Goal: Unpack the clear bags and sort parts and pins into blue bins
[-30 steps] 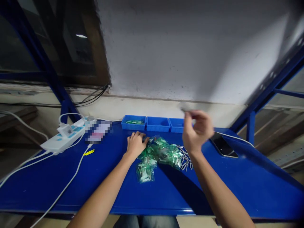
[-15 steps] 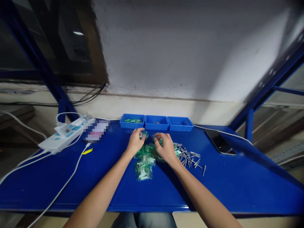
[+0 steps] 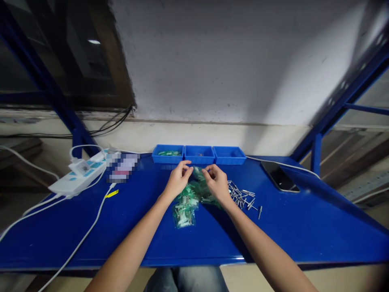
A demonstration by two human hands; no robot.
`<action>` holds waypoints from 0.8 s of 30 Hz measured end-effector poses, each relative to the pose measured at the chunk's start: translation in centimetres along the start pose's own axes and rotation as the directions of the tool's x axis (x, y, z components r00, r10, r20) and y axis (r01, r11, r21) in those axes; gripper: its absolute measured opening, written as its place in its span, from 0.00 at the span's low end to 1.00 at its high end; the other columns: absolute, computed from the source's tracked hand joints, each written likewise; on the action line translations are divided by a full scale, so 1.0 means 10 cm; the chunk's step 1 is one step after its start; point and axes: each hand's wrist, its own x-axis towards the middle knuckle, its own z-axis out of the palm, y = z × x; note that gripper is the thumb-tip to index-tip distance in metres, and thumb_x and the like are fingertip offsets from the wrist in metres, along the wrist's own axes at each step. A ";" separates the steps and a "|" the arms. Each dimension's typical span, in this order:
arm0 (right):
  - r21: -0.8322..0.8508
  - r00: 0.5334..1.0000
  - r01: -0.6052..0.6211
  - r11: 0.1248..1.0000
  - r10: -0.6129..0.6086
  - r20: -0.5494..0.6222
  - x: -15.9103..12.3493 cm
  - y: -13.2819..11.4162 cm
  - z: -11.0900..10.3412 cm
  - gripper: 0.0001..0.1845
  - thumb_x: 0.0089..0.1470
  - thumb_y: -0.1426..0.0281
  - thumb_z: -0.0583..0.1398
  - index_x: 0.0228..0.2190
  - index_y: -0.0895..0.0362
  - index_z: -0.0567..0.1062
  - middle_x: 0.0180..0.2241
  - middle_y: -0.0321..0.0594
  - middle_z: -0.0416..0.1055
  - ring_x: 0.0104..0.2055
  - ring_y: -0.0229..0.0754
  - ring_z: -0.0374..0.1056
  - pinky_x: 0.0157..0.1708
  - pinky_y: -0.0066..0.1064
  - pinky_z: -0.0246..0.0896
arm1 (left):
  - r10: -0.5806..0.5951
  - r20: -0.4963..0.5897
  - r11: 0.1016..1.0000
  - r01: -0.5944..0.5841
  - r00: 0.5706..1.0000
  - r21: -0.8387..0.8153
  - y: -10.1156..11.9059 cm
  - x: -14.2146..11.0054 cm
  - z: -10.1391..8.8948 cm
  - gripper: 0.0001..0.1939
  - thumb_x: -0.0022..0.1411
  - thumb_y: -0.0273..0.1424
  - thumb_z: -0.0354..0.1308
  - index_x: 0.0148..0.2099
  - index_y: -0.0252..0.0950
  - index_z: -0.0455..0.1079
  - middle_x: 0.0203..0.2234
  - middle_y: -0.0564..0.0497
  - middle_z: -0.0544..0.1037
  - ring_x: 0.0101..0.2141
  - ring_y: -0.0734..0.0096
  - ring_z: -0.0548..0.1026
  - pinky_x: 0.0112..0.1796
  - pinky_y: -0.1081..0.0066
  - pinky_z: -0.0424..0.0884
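My left hand pinches the left edge of a small clear, greenish plastic bag, thumb against fingers. On the other side my right hand has its fingers closed at the bag's right edge. The bag is stretched between them, just above a heap of green-tinted plastic bags. Nearer the front edge lie filled bags with white slips and metal pieces inside. Loose metal pins that look like blind rivets are scattered to the right of my right hand, which hides part of the heap.
Three blue bins stand along the back: the left bin holds green packets, the middle bin a few small pieces, beside the right bin. A black phone lies right. A white power strip and cables occupy the left.
My hands have come together on one bag, which is now spread between them. Before, they were apart, with a small bag in the left hand. The view has shifted slightly.
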 end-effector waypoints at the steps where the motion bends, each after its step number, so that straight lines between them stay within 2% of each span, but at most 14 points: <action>1: 0.013 1.000 -0.001 1.000 0.001 -0.026 0.00 -0.01 -0.01 0.11 0.51 0.61 0.56 0.25 0.56 0.68 0.14 0.27 0.53 0.17 0.33 0.49 0.21 0.26 0.46 | -0.042 -0.014 0.999 0.042 0.999 0.011 -0.01 0.00 0.01 0.16 0.61 0.39 0.52 0.47 0.37 0.67 0.28 0.52 0.73 0.29 0.71 0.71 0.32 0.72 0.66; 4: 0.029 0.998 0.023 0.999 -0.021 -0.054 0.00 -0.05 -0.03 0.10 0.52 0.61 0.56 0.27 0.56 0.68 0.18 0.30 0.62 0.20 0.34 0.56 0.23 0.26 0.52 | -0.132 0.011 0.991 0.132 0.991 -0.010 -0.01 -0.02 0.05 0.20 0.62 0.45 0.47 0.40 0.35 0.71 0.25 0.51 0.73 0.25 0.72 0.69 0.26 0.74 0.64; 7: 0.027 0.998 0.060 0.998 -0.059 -0.034 -0.04 -0.09 -0.03 0.09 0.53 0.63 0.55 0.28 0.56 0.69 0.25 0.37 0.70 0.26 0.38 0.65 0.28 0.28 0.59 | -0.255 0.100 0.939 0.271 0.962 -0.213 0.02 -0.03 0.09 0.25 0.61 0.50 0.45 0.37 0.34 0.72 0.22 0.51 0.72 0.19 0.76 0.66 0.22 0.75 0.62; 9: 0.021 0.996 0.087 0.996 -0.087 -0.010 -0.08 -0.12 -0.01 0.08 0.53 0.64 0.55 0.29 0.55 0.70 0.27 0.39 0.72 0.29 0.40 0.68 0.30 0.29 0.62 | -0.326 0.152 0.843 0.360 0.933 -0.399 0.05 -0.03 0.09 0.23 0.58 0.49 0.51 0.39 0.34 0.71 0.22 0.52 0.72 0.19 0.77 0.66 0.23 0.75 0.63; 12: 0.019 0.987 0.130 0.991 -0.131 0.089 -0.06 -0.12 0.00 0.07 0.51 0.66 0.55 0.31 0.56 0.71 0.28 0.38 0.73 0.30 0.40 0.69 0.30 0.29 0.62 | -0.359 0.123 0.754 0.365 0.925 -0.546 0.06 0.00 0.04 0.19 0.52 0.38 0.61 0.45 0.35 0.68 0.23 0.54 0.71 0.22 0.78 0.69 0.29 0.74 0.67; 15: -0.069 0.988 0.078 0.995 -0.068 0.138 0.22 -0.07 -0.03 0.09 0.50 0.66 0.55 0.32 0.57 0.73 0.23 0.36 0.72 0.24 0.39 0.66 0.26 0.28 0.59 | -0.375 0.015 0.766 0.319 0.927 -0.558 -0.01 0.04 -0.03 0.24 0.50 0.32 0.61 0.51 0.38 0.64 0.25 0.55 0.71 0.25 0.77 0.71 0.32 0.72 0.69; 18: -0.153 1.000 -0.008 0.988 0.011 0.019 0.76 0.00 -0.05 0.11 0.50 0.66 0.53 0.30 0.58 0.74 0.20 0.37 0.71 0.22 0.39 0.64 0.25 0.28 0.55 | -0.403 -0.066 0.790 0.310 0.913 -0.529 -0.11 0.08 -0.08 0.24 0.50 0.30 0.61 0.51 0.37 0.63 0.26 0.54 0.71 0.26 0.76 0.71 0.32 0.72 0.70; 20: -0.178 0.999 -0.036 0.983 0.039 0.014 1.10 0.03 0.00 0.08 0.47 0.69 0.56 0.26 0.57 0.75 0.20 0.38 0.71 0.25 0.41 0.66 0.28 0.29 0.55 | -0.420 -0.095 0.803 0.321 0.902 -0.503 -0.16 0.10 -0.10 0.21 0.49 0.31 0.62 0.47 0.35 0.66 0.25 0.53 0.71 0.26 0.76 0.71 0.31 0.72 0.70; 22: -0.186 0.995 -0.065 0.980 0.078 0.066 1.31 0.03 0.10 0.05 0.44 0.71 0.59 0.20 0.57 0.74 0.17 0.38 0.70 0.25 0.41 0.66 0.28 0.29 0.55 | -0.427 -0.118 0.813 0.323 0.897 -0.484 -0.19 0.11 -0.11 0.18 0.48 0.31 0.62 0.42 0.33 0.68 0.25 0.52 0.72 0.26 0.75 0.71 0.30 0.73 0.69; 24: -0.172 0.982 -0.085 0.981 0.112 0.153 1.36 -0.01 0.24 0.07 0.44 0.70 0.61 0.18 0.56 0.74 0.14 0.37 0.68 0.22 0.40 0.65 0.26 0.28 0.54 | -0.414 -0.150 0.828 0.303 0.898 -0.471 -0.19 0.12 -0.13 0.15 0.48 0.31 0.62 0.40 0.33 0.68 0.25 0.52 0.73 0.26 0.74 0.72 0.29 0.73 0.69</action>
